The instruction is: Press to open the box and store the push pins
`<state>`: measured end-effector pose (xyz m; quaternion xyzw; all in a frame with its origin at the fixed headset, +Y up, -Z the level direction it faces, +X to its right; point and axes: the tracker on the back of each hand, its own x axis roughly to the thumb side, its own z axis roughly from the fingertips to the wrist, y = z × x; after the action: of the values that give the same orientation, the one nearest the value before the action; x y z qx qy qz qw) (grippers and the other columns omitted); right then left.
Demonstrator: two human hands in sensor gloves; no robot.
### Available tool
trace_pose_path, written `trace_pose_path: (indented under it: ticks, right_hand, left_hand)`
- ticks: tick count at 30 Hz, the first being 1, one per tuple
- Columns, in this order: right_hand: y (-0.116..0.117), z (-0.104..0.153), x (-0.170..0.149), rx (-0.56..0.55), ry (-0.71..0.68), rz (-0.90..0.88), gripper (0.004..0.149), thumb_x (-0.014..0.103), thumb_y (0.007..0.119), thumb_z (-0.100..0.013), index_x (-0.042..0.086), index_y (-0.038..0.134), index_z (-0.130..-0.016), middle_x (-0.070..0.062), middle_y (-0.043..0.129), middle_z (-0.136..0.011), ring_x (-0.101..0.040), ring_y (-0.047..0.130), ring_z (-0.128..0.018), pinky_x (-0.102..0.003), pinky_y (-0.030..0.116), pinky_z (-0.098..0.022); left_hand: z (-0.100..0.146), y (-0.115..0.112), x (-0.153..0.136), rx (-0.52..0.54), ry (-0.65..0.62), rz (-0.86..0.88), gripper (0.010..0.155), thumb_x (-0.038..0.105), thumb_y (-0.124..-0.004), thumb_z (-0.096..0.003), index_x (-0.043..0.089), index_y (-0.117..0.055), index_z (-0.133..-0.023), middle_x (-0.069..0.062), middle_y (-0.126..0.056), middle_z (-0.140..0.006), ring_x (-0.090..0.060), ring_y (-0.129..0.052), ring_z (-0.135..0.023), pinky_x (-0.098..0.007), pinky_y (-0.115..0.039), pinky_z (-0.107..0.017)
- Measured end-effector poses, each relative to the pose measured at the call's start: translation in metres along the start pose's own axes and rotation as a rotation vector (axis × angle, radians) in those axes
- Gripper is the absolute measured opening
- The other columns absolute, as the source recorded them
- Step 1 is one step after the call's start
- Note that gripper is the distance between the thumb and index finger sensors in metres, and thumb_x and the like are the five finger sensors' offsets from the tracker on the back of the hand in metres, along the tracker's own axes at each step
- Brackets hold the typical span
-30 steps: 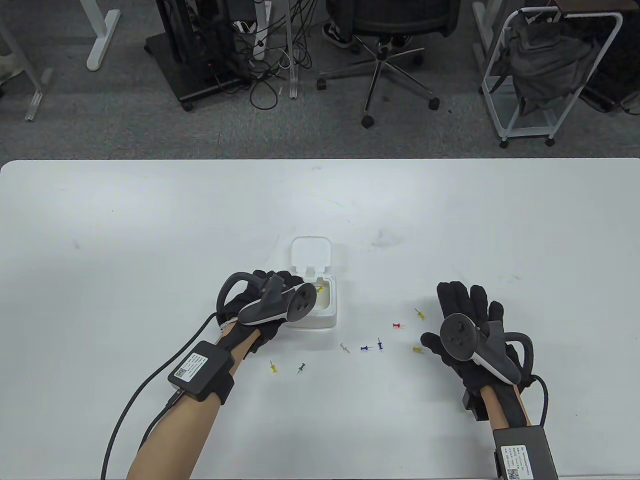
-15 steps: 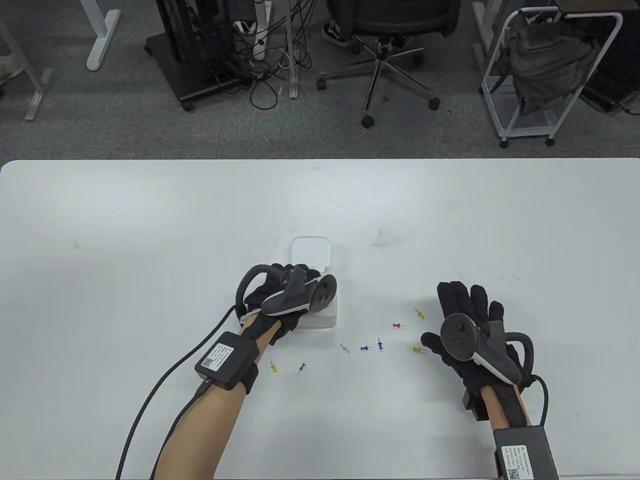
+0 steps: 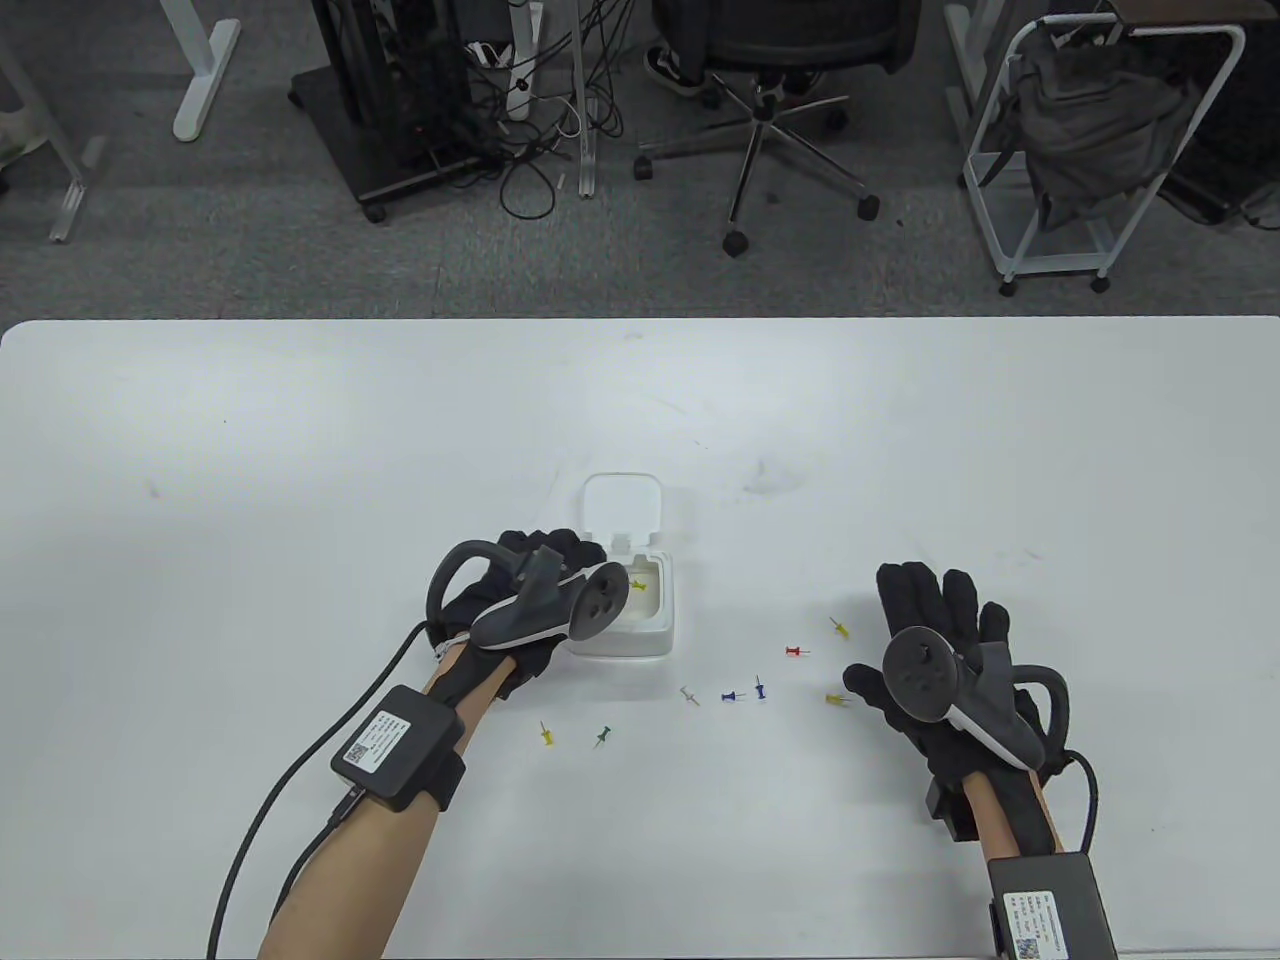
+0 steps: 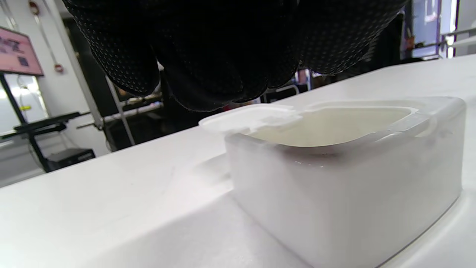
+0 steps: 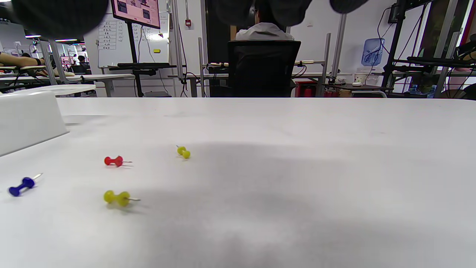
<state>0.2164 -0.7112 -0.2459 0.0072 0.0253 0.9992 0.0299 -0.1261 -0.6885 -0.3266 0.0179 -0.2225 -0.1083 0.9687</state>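
Observation:
The white box (image 3: 640,625) stands mid-table with its lid (image 3: 622,503) flipped open to the far side. One yellow push pin (image 3: 638,584) lies inside it. My left hand (image 3: 545,552) hovers at the box's left rim; in the left wrist view its fingers (image 4: 223,74) hang bunched just above the open box (image 4: 346,193) and hold nothing that I can see. My right hand (image 3: 930,605) rests flat on the table, palm down, empty. Loose pins lie between the hands: red (image 3: 795,652), two blue (image 3: 732,695), grey (image 3: 689,694), two yellow (image 3: 838,627) by my right hand.
A yellow pin (image 3: 545,737) and a green pin (image 3: 601,737) lie on the near side of the box, by my left wrist. The right wrist view shows the red pin (image 5: 113,160), two yellow pins (image 5: 117,197), a blue one (image 5: 22,185) and the box's side (image 5: 26,119).
My left hand swung right over the open box half a second ago and has now drawn back to its left rim. The loose pins and my right hand have not moved.

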Motion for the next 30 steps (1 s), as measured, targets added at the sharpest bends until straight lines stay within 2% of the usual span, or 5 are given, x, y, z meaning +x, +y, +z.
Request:
trace_pose_path:
  ticks: [7,18,22,27,30]
  right_hand:
    - [0.000,0.000,0.000,0.000,0.000,-0.003,0.090,0.063,0.063,-0.040,0.025,0.015,-0.107,-0.009,0.028,-0.125,-0.048,0.033,-0.112,-0.070,0.034,-0.076]
    - [0.000,0.000,0.000,0.012,-0.005,-0.023,0.090,0.063,0.063,-0.040,0.025,0.014,-0.107,-0.008,0.028,-0.125,-0.048,0.033,-0.112,-0.070,0.034,-0.077]
    - [0.001,0.000,0.001,0.016,-0.005,-0.016,0.090,0.063,0.063,-0.040,0.025,0.014,-0.107,-0.009,0.028,-0.125,-0.048,0.033,-0.112,-0.070,0.034,-0.076]
    - [0.001,0.000,0.001,0.012,-0.006,-0.012,0.090,0.063,0.063,-0.040,0.025,0.014,-0.107,-0.009,0.028,-0.125,-0.048,0.033,-0.112,-0.070,0.034,-0.077]
    - [0.000,0.000,0.001,0.008,-0.003,-0.005,0.090,0.063,0.063,-0.040,0.025,0.014,-0.107,-0.008,0.028,-0.125,-0.048,0.033,-0.112,-0.070,0.034,-0.077]
  left_hand:
    - [0.032,-0.016,-0.027,-0.016,0.022,0.005,0.051,0.049,-0.073,-0.0496,0.028,-0.076,-0.097,0.004,-0.088,-0.094,-0.015,-0.100,-0.067,-0.049,-0.080,-0.072]
    - [0.083,-0.054,-0.036,-0.066,-0.021,-0.014,0.052,0.051,-0.072,-0.0497,0.028,-0.076,-0.097,0.004,-0.088,-0.094,-0.015,-0.100,-0.068,-0.049,-0.080,-0.072]
    - [0.088,-0.063,-0.034,-0.086,-0.035,-0.028,0.052,0.050,-0.073,-0.0494,0.028,-0.076,-0.097,0.004,-0.089,-0.094,-0.014,-0.101,-0.066,-0.048,-0.081,-0.072]
    - [0.087,-0.076,-0.028,-0.159,-0.030,-0.002,0.053,0.048,-0.076,-0.0488,0.027,-0.076,-0.097,0.002,-0.090,-0.093,-0.014,-0.102,-0.064,-0.048,-0.083,-0.070]
    - [0.087,-0.077,-0.022,-0.121,-0.051,-0.105,0.052,0.047,-0.078,-0.0477,0.028,-0.076,-0.096,0.004,-0.091,-0.091,-0.011,-0.102,-0.061,-0.047,-0.085,-0.069]
